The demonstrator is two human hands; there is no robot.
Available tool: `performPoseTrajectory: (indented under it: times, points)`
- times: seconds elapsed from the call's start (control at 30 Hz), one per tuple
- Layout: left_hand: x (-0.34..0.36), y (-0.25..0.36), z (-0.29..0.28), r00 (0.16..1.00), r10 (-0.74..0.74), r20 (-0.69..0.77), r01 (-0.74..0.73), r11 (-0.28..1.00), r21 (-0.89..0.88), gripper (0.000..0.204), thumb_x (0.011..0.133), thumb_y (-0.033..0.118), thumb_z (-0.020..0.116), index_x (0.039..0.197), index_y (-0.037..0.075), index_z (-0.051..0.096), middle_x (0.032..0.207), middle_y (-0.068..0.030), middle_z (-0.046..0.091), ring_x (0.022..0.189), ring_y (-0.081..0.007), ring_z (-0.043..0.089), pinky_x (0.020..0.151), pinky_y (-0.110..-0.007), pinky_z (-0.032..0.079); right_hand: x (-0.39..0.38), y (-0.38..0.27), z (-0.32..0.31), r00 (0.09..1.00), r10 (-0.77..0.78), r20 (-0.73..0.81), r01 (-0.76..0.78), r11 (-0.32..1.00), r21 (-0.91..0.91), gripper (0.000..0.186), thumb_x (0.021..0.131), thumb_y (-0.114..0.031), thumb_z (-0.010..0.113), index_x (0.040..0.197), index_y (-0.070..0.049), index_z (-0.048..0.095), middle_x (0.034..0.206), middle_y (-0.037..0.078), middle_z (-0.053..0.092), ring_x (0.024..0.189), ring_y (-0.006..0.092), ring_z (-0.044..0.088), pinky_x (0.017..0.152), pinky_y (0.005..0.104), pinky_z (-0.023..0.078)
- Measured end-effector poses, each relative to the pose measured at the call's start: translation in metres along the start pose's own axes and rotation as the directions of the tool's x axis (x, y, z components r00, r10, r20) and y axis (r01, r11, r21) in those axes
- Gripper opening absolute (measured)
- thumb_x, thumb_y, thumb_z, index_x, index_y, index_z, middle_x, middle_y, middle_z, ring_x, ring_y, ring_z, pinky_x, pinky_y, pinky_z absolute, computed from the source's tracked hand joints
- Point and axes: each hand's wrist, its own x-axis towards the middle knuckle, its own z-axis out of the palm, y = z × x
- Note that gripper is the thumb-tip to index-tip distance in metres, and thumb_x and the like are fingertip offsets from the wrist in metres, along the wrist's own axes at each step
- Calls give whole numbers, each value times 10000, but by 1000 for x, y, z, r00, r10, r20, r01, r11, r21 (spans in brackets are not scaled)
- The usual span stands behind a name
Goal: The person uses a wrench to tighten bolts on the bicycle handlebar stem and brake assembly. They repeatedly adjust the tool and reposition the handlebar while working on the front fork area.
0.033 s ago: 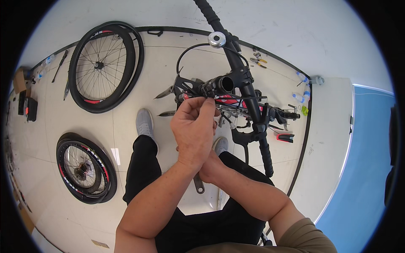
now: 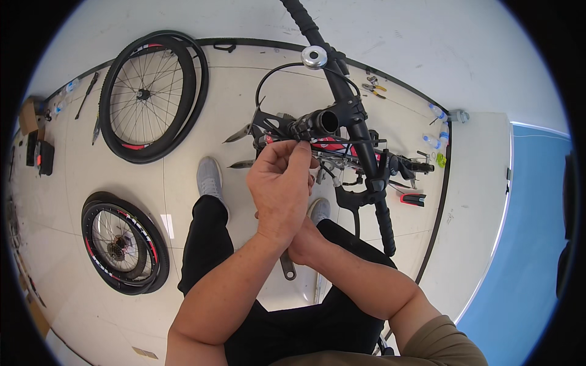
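My left hand (image 2: 278,189) is closed, thumb and index finger pinched just under the black stem clamp (image 2: 317,125), at black cables, on a small part I cannot make out. My right hand (image 2: 304,243) is behind it, lower down, with its fingers mostly hidden. A grey metal bar with a hole (image 2: 289,271) shows below that hand. Around my hands are the red and black bicycle frame (image 2: 332,146), the black drop handlebar (image 2: 366,149) with a silver bell (image 2: 314,57), and a brake lever (image 2: 355,219).
Two wheels with tyres (image 2: 143,146) (image 2: 125,283) lie left on the tiled floor (image 2: 61,213). Yellow-handled pliers (image 2: 375,90), bottles (image 2: 432,140) and a red-black tool (image 2: 412,199) lie right. Boxes (image 2: 30,119) stand far left, beside a white wall (image 2: 397,30). A blue mat (image 2: 528,201) is at right.
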Motion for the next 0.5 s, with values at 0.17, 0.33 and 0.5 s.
performPoseTrajectory:
  times: [0.17,0.33,0.5]
  points:
    - [2,0,0,1000,-23,0,23,999,-40,124,940,122,672,942,18,606,759,-65,658,535,-70,517,471,-227,408,3,1,-4,999,29,25,-28,999,-35,116,987,-185,552,993,-69,555,858,22,562,692,117,510,585,301,396]
    - [4,-2,-2,999,-38,14,39,991,-126,120,919,104,695,931,26,605,747,-58,642,529,-76,515,468,-230,404,8,4,-13,994,76,78,-76,997,-4,201,1010,-200,576,1159,-66,563,1064,42,617,943,129,605,791,316,518]
    - [5,-3,-3,1000,-21,1,21,995,-96,128,901,90,712,932,28,605,746,-57,643,529,-74,519,463,-228,398,3,1,0,1000,19,18,-18,999,-34,148,993,-218,534,965,-73,541,797,16,549,616,114,495,514,298,374]
